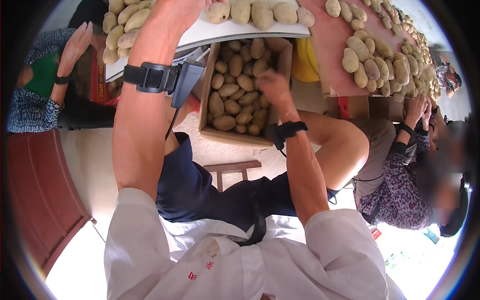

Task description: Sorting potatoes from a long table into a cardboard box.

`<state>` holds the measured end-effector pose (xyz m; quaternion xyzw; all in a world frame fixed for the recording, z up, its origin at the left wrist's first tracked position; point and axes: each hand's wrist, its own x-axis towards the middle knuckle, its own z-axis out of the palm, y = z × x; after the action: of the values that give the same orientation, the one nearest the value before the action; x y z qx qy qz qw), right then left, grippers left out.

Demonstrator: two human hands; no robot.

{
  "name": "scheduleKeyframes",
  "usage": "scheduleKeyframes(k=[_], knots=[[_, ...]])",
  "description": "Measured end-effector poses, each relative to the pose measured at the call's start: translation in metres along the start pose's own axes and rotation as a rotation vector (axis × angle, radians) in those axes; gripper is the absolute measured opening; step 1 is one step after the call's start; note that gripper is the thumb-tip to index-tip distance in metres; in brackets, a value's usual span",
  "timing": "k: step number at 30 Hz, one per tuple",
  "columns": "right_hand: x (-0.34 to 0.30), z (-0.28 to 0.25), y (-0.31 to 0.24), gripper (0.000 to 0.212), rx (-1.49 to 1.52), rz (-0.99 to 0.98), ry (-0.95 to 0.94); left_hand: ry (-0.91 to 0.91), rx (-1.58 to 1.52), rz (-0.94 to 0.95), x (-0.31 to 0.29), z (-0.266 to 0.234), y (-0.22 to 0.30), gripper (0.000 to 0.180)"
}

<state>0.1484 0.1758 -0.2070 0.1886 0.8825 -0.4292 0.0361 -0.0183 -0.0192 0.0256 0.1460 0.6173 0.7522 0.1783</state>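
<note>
My left hand (177, 14) reaches over the white tabletop (200, 34) at the top edge, beside the near end of a row of potatoes (262, 15). Its fingers are mostly cut off by the picture's edge, so whether they grip anything is hidden. Below the table stands an open cardboard box (240, 138) filled with loose potatoes (229, 90). Over the box's right side is my right hand (274, 86), smeared by motion. I cannot make out its fingers or anything in them.
More potatoes (382, 60) lie in rows on a reddish board (327, 65) at right. A yellow container (306, 60) stands beside the box. A wooden stool frame (232, 167) is below it. Co-workers sit left and right, their hands (76, 46) near the tables.
</note>
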Motion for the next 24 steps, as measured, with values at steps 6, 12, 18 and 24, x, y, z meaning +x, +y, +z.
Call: scheduleKeyframes(k=[6,12,18,24], knots=[[-0.025,0.089,0.01,0.036,-0.357,-0.093,-0.484,0.025,0.043,0.006,0.0,-0.003,-0.002,0.026],[-0.018,0.134,-0.03,0.044,-0.284,-0.075,-0.312,-0.01,0.039,-0.022,0.018,-0.014,-0.007,0.023],[-0.022,0.18,-0.024,0.049,-0.449,0.0,-0.253,-0.028,0.082,-0.005,0.004,0.006,0.011,0.031],[-0.016,0.155,-0.035,0.06,-0.321,0.043,-0.294,0.055,0.048,-0.09,0.001,0.005,0.02,0.028]])
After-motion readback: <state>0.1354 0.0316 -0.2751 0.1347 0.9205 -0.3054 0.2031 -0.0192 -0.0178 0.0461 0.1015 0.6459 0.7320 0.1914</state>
